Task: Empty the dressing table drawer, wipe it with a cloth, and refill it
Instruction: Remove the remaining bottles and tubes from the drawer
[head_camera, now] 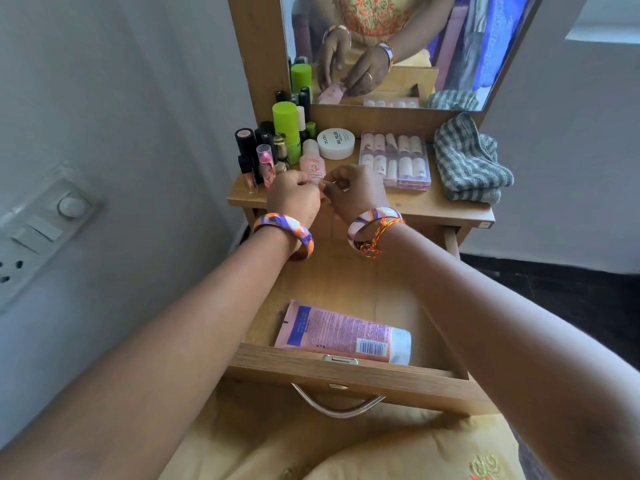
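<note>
Drawer [346,375] of pale wood is hanging open below the dressing table top [433,206], holding one pink tube [341,336] lying flat. Above it, a checked cloth [467,161] is sitting folded. Your left hand [293,199] and right hand [356,192] are pinching something small and pink, mostly hidden.
</note>
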Motion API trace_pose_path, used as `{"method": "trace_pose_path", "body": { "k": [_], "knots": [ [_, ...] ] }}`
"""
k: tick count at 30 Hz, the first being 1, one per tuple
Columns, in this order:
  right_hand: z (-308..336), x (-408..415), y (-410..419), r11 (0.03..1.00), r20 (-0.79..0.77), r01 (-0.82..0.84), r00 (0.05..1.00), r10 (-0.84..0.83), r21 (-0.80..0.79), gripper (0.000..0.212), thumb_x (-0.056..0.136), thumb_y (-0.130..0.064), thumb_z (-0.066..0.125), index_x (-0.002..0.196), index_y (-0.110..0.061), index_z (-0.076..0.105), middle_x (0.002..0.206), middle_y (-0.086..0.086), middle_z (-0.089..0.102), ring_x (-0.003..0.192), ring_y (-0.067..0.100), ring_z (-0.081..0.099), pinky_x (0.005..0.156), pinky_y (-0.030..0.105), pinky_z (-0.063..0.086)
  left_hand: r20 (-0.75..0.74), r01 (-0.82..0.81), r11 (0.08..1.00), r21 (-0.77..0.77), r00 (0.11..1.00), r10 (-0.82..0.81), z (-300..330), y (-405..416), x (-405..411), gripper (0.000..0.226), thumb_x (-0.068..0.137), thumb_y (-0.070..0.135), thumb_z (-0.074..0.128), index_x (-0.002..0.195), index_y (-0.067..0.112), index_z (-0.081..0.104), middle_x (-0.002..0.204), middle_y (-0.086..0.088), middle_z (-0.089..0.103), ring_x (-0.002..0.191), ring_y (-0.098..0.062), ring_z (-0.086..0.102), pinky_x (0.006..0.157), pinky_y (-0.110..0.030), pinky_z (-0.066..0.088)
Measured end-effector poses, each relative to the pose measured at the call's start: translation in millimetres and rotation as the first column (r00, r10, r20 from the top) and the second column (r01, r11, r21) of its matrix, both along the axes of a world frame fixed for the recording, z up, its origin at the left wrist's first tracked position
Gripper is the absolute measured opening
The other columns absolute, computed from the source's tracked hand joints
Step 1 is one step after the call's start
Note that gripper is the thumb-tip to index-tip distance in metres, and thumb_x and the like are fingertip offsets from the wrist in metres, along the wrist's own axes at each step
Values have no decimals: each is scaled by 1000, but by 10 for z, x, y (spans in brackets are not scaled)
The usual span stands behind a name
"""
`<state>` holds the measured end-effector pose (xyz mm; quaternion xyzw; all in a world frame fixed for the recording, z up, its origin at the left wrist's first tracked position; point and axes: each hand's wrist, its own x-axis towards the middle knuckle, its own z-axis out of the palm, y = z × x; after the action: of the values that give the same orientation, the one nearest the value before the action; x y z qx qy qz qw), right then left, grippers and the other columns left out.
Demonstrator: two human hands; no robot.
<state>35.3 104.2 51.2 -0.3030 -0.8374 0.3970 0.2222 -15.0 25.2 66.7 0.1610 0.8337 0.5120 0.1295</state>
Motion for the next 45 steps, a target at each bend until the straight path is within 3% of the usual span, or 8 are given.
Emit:
{"method": "trace_pose_path", "body": {
  "k": [5,9,13,17,22,31,36,45],
  "knots": [
    [38,152,4,996,25,-1,1000,-1,87,20,89,-18,60,103,-5,67,86,1,55,75,18,57,62,20,46,-223,-34,999,-26,974,28,-6,-96,127,29,88,7,54,116,7,62,119,-9,63,109,-24,58,82,-21,43],
    [56,369,21,986,81,-99,993,89,134,15,88,-18,61,95,-7,70,79,1,59,58,11,49,49,9,36,-442,144,988,56,891,-105,-67,-255,308,16,85,1,59,98,4,68,97,1,62,83,-7,54,64,5,38],
    [10,585,32,952,409,-289,885,225,101,17,90,-21,57,73,-20,61,58,-7,51,49,5,46,40,6,37,-244,435,866,-246,837,-490,-164,-346,320,14,85,6,62,96,9,70,93,1,65,87,-10,58,73,-10,42],
    [-155,847,-32,903,695,-392,599,398,-179,23,84,-24,65,96,-5,70,64,2,60,46,7,53,36,12,39,102,661,450,-600,621,-777,-245,-429,323,27,83,17,67,110,11,66,112,-3,65,103,-16,60,89,-21,46],
    [-321,1031,-193,825,797,-480,350,492,-298,48,83,-42,64,117,-8,64,116,6,65,100,20,61,84,31,52,246,676,282,-681,574,-781,-375,-496,418,43,83,25,68,123,11,57,123,-4,60,111,-18,57,92,-27,48],
    [-335,1092,-153,838,771,-518,459,441,-171,40,82,-34,66,117,-13,65,112,4,66,93,17,59,81,28,52,177,650,291,-702,555,-813,-164,-463,438,58,78,30,72,129,15,50,130,-3,54,116,-18,53,94,-28,47],
    [103,1035,109,871,709,-487,592,383,-64,26,84,-30,63,106,-16,68,81,4,66,67,16,60,55,22,49,6,603,292,-743,442,-897,196,-345,474,71,69,34,79,131,18,48,130,0,52,117,-17,50,98,-34,45],
    [767,919,579,958,427,-279,876,225,69,23,85,-26,65,99,-18,49,100,7,56,87,17,50,62,20,40,-420,396,525,-753,324,-848,662,183,422,38,81,21,66,116,14,53,119,-6,57,113,-26,53,74,-30,34]
  ]
}}
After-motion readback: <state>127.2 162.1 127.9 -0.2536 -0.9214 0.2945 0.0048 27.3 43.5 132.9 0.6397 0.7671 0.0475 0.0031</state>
